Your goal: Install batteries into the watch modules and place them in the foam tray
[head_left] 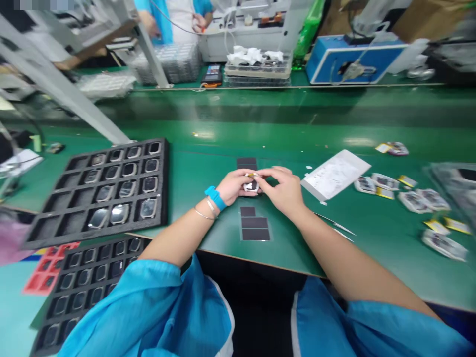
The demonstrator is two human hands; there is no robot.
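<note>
A small smartwatch case (251, 186) with a dark middle and pale rim sits in my left hand (231, 187), whose fingers are closed round it. My right hand (286, 192) has its thumb and index finger closed at the case's upper right edge. A bit of yellow shows at the fingertips, partly hidden. Just behind the hands lies a sheet of dark rectangles (246, 161), partly covered. Nearer me is another clear sheet with dark adhesive-like pieces (255, 223). Tweezers (336, 224) lie to the right of my right forearm.
At left, a black foam tray (165, 183) holds several watch cases; a second tray (87, 285) sits lower. A white paper (336, 173) and several watch parts with yellow-marked pieces (414, 201) lie right. A metal post (74, 94) slants at left. A co-worker's hand (200, 22) is across the bench.
</note>
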